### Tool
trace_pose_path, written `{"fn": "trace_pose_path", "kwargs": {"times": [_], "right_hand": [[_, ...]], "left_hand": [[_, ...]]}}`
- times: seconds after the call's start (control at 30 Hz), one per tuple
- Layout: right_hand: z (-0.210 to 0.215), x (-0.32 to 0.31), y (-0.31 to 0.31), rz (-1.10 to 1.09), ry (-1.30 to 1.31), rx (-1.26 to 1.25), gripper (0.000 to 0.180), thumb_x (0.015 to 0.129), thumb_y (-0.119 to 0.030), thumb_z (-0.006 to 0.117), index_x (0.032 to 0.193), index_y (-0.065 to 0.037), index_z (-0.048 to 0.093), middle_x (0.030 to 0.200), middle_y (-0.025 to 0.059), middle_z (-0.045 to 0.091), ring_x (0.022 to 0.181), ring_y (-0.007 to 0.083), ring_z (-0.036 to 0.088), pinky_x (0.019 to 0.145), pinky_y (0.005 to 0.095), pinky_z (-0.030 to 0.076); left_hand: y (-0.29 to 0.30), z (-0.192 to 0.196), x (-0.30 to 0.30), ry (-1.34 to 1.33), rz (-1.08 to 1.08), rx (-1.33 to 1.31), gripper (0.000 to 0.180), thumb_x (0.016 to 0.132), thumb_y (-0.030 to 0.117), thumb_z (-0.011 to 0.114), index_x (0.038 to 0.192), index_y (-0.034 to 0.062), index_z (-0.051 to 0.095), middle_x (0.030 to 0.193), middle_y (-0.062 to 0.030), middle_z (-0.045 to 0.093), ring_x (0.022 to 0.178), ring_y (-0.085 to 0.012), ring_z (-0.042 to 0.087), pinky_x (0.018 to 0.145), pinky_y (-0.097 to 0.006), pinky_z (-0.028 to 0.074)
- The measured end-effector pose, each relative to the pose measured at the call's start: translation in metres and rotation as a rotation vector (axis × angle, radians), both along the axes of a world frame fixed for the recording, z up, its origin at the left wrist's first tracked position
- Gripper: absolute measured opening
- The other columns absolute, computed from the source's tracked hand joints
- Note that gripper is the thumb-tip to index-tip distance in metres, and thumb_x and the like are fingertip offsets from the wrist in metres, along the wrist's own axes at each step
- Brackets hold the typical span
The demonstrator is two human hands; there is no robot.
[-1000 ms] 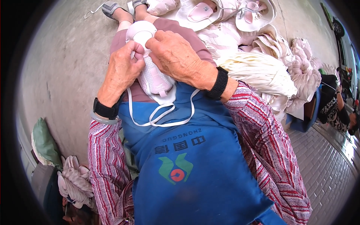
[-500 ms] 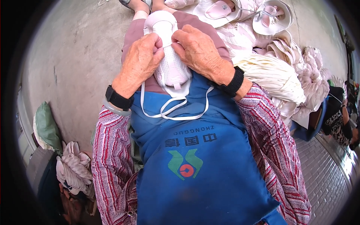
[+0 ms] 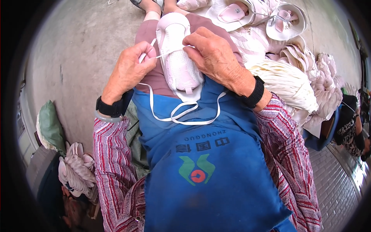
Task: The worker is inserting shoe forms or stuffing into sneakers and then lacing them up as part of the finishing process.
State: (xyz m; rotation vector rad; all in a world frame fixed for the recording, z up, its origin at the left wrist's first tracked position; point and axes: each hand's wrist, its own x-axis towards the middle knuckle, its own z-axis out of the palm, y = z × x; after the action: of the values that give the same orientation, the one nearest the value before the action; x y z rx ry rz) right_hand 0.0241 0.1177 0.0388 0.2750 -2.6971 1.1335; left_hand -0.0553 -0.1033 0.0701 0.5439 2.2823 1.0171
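A pale pink and white shoe (image 3: 178,62) lies lengthwise on my lap, toe pointing away from me. My left hand (image 3: 129,69) pinches a white shoelace (image 3: 181,118) beside the shoe's left edge. The lace's loose part hangs in loops over my blue apron (image 3: 205,170). My right hand (image 3: 212,54) rests on the shoe's right side, fingers closed on the lace where it crosses the upper.
A heap of white and pink shoes (image 3: 266,23) lies ahead on the right. A bundle of white laces (image 3: 286,83) sits beside my right forearm. More lace bundles (image 3: 75,170) and a green bag (image 3: 48,125) lie at my left. Another person (image 3: 351,127) sits at the far right.
My view has tilted, so hands and shoe sit higher in the picture. My left hand has drawn the lace out to the left, away from the shoe.
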Motion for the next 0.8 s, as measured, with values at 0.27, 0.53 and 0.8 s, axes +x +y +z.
{"fn": "trace_pose_path", "kwargs": {"times": [0.27, 0.53, 0.8], "right_hand": [[-0.011, -0.014, -0.031, 0.304, -0.017, 0.136, 0.012, 0.082, -0.007, 0.062, 0.093, -0.003, 0.065, 0.096, 0.0139, 0.059, 0.091, 0.0316, 0.064, 0.075, 0.0418, 0.054], [0.024, 0.015, -0.046, 0.395, -0.049, -0.268, 0.016, 0.094, -0.018, 0.060, 0.099, -0.003, 0.063, 0.089, 0.0129, 0.057, 0.084, 0.0335, 0.062, 0.073, 0.0423, 0.052], [0.042, 0.050, -0.032, 0.225, -0.872, -0.917, 0.015, 0.099, -0.012, 0.056, 0.108, -0.001, 0.060, 0.083, 0.0012, 0.061, 0.066, 0.0048, 0.059, 0.058, 0.0193, 0.049]], "left_hand": [[-0.006, -0.023, 0.045, -0.068, 0.290, 0.144, 0.012, 0.092, 0.013, 0.064, 0.092, 0.0016, 0.061, 0.078, -0.0005, 0.062, 0.071, -0.0083, 0.057, 0.065, -0.026, 0.049], [-0.009, -0.027, 0.052, -0.290, 0.571, 0.555, 0.029, 0.102, 0.014, 0.049, 0.127, -0.0024, 0.048, 0.101, -0.0113, 0.069, 0.052, -0.0017, 0.048, 0.045, -0.017, 0.041], [-0.016, -0.009, 0.078, -0.597, 0.632, 0.875, 0.020, 0.097, 0.013, 0.061, 0.111, -0.0006, 0.055, 0.102, -0.0141, 0.068, 0.071, -0.0104, 0.066, 0.064, -0.025, 0.059]]}}
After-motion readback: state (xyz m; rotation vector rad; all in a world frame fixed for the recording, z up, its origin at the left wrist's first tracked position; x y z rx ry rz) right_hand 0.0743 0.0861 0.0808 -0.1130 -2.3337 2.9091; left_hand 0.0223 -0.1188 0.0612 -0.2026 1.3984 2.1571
